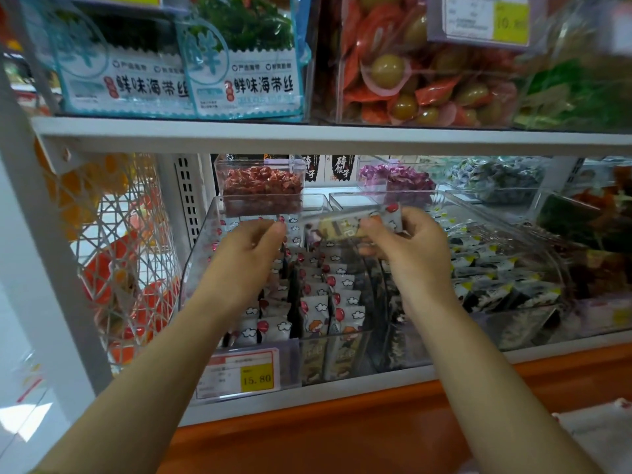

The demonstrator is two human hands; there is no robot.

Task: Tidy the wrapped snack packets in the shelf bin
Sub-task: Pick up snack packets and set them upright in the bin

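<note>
A clear plastic shelf bin (201, 248) holds rows of upright wrapped snack packets (321, 302), white with red balloons and clouds. My right hand (410, 248) pinches one such packet (345, 225), held sideways above the back of the bin; it looks blurred. My left hand (249, 251) reaches over the left rear of the bin with its fingers bent downward, and whether they touch a packet is hidden. A price tag reading 15.80 (256, 378) sits on the bin's front.
A second clear bin (506, 285) of dark wrapped packets stands right of it. Small clear boxes of red (263, 183) and purple (396, 179) sweets sit behind. The white upper shelf (307, 135) hangs close overhead. A wire basket (119, 254) is at the left.
</note>
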